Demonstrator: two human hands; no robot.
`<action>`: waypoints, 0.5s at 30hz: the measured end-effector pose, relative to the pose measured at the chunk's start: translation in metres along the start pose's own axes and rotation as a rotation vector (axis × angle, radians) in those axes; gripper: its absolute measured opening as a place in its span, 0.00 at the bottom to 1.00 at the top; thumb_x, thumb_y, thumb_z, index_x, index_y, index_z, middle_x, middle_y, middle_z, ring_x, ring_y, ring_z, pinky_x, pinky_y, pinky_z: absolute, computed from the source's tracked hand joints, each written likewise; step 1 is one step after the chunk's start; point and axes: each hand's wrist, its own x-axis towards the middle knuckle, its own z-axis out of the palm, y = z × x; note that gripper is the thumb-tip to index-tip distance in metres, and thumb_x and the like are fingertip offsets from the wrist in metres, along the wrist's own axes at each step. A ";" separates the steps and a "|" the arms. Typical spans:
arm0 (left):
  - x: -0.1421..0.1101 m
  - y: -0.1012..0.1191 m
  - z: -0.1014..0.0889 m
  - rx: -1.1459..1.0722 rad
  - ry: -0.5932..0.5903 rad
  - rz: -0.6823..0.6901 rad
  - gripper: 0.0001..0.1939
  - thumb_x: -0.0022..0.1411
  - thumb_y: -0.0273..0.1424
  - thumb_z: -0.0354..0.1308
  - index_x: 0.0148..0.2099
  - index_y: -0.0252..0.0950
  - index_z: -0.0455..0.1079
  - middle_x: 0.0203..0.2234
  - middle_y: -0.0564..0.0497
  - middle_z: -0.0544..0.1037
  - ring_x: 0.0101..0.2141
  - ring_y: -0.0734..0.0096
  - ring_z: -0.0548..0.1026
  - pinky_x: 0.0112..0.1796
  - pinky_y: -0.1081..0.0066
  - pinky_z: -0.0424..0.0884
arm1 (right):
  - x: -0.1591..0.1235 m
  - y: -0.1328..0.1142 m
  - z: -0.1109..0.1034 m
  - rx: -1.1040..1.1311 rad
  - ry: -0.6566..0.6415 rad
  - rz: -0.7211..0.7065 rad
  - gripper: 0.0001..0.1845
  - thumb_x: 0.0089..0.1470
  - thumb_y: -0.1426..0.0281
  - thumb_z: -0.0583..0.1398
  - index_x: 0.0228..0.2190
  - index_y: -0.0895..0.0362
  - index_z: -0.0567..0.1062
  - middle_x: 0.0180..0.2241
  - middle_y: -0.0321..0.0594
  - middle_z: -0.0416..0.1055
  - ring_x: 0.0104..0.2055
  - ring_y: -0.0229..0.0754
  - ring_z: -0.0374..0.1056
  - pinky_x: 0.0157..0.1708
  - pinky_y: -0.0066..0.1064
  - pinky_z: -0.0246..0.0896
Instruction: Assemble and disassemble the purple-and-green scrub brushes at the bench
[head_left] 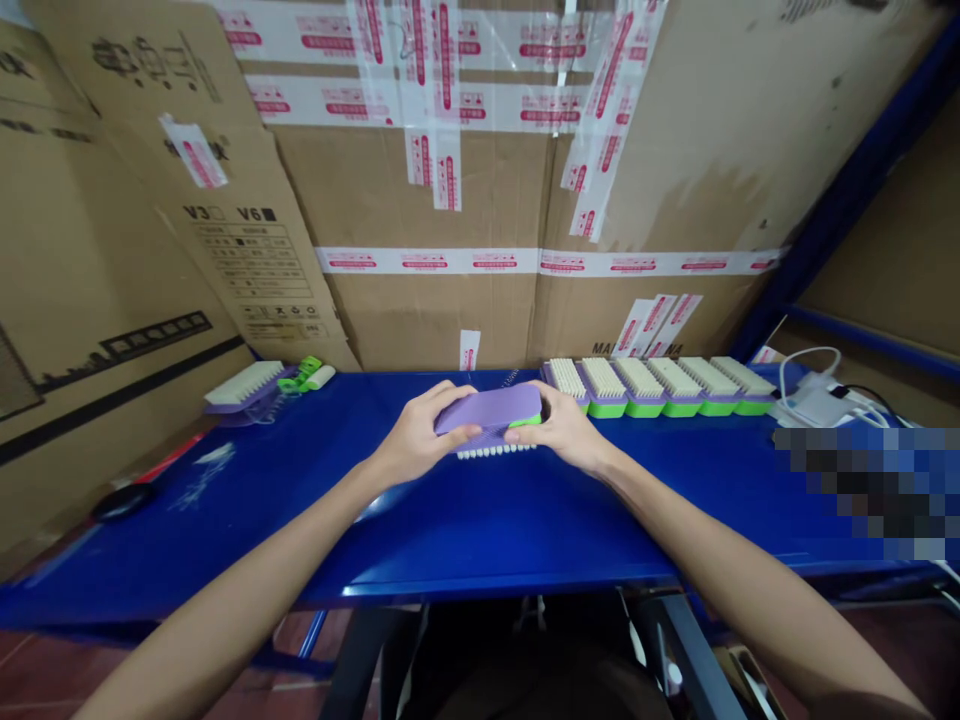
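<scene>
Between my two hands, above the blue table, is a purple and green scrubbing brush point(491, 405) with pale bristles pointing down. My left hand point(420, 430) grips its left end, the thumb along the near side. Around the right end, by the green edge, the fingers of my right hand point(566, 430) are closed. Just behind my right hand begins a row of several similar brushes point(641, 385), standing bristles up along the back of the table.
At the back left lie another brush point(247, 385) and green pieces point(306, 374). A black round object point(124, 500) is at the table's left. White cables and a white box point(817, 400) sit at the right. Taped cardboard point(442, 300) walls the back of the blue table point(480, 540).
</scene>
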 end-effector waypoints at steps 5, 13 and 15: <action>-0.002 -0.003 0.005 0.063 0.052 -0.030 0.33 0.71 0.60 0.65 0.63 0.39 0.77 0.46 0.46 0.79 0.44 0.57 0.80 0.50 0.58 0.78 | -0.003 0.003 0.009 -0.154 0.139 -0.001 0.44 0.42 0.44 0.82 0.52 0.53 0.76 0.49 0.47 0.82 0.54 0.59 0.77 0.56 0.52 0.73; 0.000 0.000 0.003 -0.061 -0.035 -0.046 0.30 0.74 0.58 0.62 0.61 0.39 0.79 0.45 0.47 0.79 0.43 0.58 0.80 0.49 0.58 0.78 | 0.000 0.002 -0.001 0.064 -0.062 0.081 0.40 0.43 0.44 0.81 0.48 0.53 0.78 0.47 0.44 0.82 0.50 0.55 0.79 0.53 0.48 0.74; 0.000 0.000 0.003 -0.057 -0.038 -0.047 0.29 0.74 0.57 0.62 0.61 0.39 0.79 0.46 0.47 0.80 0.44 0.58 0.80 0.50 0.58 0.79 | 0.000 0.005 0.001 0.026 -0.062 0.083 0.41 0.41 0.45 0.82 0.48 0.53 0.76 0.46 0.43 0.82 0.49 0.54 0.78 0.53 0.48 0.74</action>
